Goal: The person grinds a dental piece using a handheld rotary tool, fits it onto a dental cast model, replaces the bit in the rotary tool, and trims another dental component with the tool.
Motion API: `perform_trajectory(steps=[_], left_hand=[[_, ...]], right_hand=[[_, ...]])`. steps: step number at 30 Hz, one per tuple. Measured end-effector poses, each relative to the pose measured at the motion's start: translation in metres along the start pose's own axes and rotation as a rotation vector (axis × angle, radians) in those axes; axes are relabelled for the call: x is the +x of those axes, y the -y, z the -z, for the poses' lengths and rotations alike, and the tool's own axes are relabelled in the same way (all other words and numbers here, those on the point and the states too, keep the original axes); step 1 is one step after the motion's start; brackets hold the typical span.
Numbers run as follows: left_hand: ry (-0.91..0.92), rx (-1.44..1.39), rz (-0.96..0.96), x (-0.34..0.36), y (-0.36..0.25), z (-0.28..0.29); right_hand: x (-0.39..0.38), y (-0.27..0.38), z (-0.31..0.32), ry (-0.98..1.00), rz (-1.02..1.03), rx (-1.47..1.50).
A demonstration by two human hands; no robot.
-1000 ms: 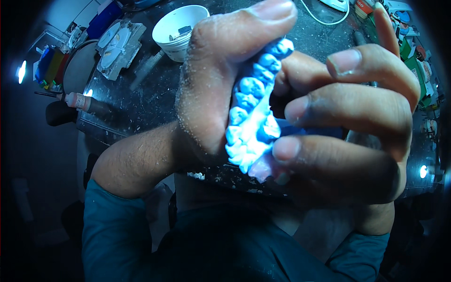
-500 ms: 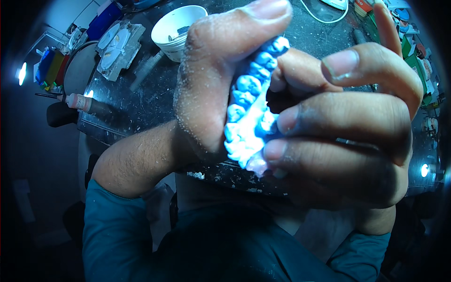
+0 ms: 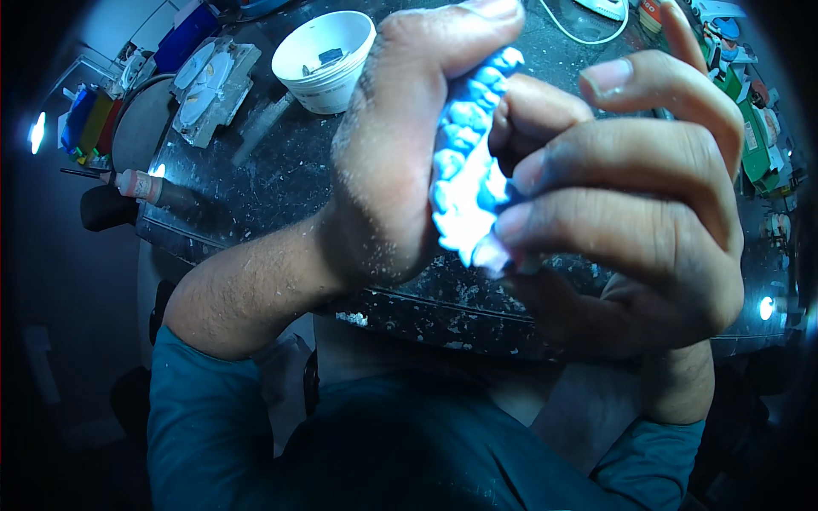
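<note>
Close to the camera I hold up a dental cast [image 3: 464,136], a blue-white curved row of teeth that is brightly lit and washed out at its lower part. My left hand [image 3: 385,157], specked with white dust, is closed round its left side, thumb over the top end. From the right, my right hand [image 3: 648,200] presses two fingertips against the lower end, its thumb below and its other fingers raised and bent. A small pale pinkish piece [image 3: 491,255] sits at that lower end by those fingertips; its exact kind is unclear.
On the dark, dusty workbench [image 3: 281,183] stand a white tub [image 3: 319,89] with dark bits inside and a plaster block [image 3: 209,89] with pale oval shapes. A pinkish bottle [image 3: 141,186] lies at the left edge. Green trays [image 3: 751,145] and clutter line the right side.
Both hands and the cast have risen and shifted slightly right. The cast has tilted a little, and my right thumb now shows below its lower end.
</note>
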State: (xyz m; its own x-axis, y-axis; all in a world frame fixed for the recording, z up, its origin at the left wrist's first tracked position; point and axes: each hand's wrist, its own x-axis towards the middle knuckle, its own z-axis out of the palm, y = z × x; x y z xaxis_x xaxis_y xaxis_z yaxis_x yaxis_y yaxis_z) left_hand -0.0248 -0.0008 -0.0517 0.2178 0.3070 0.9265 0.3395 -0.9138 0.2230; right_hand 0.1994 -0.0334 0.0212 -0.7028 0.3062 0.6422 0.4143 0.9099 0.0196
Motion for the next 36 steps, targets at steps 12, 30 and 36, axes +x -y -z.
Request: perform_trajectory(steps=[12, 30, 36], left_hand=[[0.051, -0.232, 0.216, -0.001, 0.000, -0.017], [0.081, -0.413, 0.368, -0.002, 0.002, -0.024], [0.081, -0.465, 0.402, -0.001, 0.001, -0.026]], right_hand=[[0.000, -0.013, -0.002, 0.010, 0.086, 0.054], [-0.003, -0.022, -0.011, -0.026, 0.072, 0.089], [-0.004, -0.025, -0.010, -0.017, 0.094, 0.120]])
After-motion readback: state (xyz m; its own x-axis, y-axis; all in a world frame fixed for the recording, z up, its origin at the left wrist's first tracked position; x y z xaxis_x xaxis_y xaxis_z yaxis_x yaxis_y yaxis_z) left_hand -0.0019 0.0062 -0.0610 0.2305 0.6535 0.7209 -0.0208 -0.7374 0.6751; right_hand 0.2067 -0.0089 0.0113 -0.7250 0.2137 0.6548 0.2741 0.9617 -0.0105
